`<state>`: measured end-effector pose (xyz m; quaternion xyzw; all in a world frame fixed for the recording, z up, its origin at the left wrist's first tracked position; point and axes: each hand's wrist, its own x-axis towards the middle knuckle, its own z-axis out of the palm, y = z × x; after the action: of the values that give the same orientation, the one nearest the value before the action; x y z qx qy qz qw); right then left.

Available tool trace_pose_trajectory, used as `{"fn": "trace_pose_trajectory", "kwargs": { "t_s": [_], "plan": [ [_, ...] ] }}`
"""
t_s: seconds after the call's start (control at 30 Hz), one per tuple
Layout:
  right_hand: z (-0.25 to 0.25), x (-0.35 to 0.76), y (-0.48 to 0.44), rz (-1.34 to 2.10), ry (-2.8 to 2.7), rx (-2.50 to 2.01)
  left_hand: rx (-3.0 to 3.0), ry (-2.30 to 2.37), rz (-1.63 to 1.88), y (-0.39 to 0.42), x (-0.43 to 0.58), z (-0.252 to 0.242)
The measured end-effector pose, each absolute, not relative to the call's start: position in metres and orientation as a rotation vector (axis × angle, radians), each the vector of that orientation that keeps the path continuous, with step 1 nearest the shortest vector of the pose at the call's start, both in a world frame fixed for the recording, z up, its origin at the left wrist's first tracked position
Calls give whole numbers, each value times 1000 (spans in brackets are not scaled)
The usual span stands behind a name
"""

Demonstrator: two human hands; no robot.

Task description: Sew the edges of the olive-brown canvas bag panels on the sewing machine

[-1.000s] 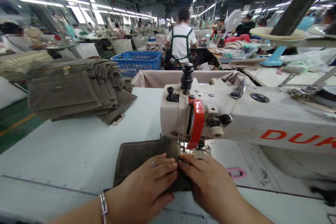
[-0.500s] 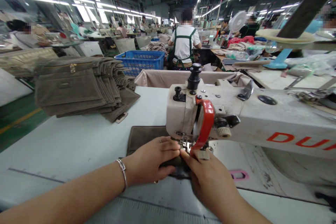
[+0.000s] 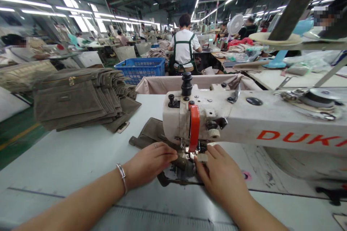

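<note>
A cream sewing machine (image 3: 244,122) with a red guard and orange lettering stands on the white table (image 3: 67,155). A brown fabric piece (image 3: 150,133) lies under its needle, reaching back to the left. My left hand (image 3: 149,162) rests flat on the near end of the fabric, fingers together and pointing at the presser foot. My right hand (image 3: 222,175) lies just right of the needle, its fingers pressing the fabric's edge at the foot. Part of the fabric is hidden by the machine head and my hands.
A stack of brown bag panels (image 3: 78,97) sits at the table's back left. Behind the machine are a beige cloth bin (image 3: 162,81) and a blue basket (image 3: 141,66). A person in a white shirt and green apron (image 3: 184,47) works with their back to me.
The fabric piece has fed away from me under the needle and swung to the left. Both hands followed it closer to the presser foot.
</note>
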<state>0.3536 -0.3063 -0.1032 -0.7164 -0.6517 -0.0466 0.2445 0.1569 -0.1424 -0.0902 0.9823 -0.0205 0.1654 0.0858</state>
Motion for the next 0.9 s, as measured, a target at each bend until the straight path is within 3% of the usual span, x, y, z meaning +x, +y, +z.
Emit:
{"fn": "trace_pose_trajectory", "kwargs": {
  "t_s": [0.43,0.9],
  "plan": [
    [-117,338,-309,139,-1806,-1632,2644,260,713,-182,171,-102],
    [-114,341,-293,-179,-1809,-1656,2693,190,716,-161,189,-99]
  ]
}}
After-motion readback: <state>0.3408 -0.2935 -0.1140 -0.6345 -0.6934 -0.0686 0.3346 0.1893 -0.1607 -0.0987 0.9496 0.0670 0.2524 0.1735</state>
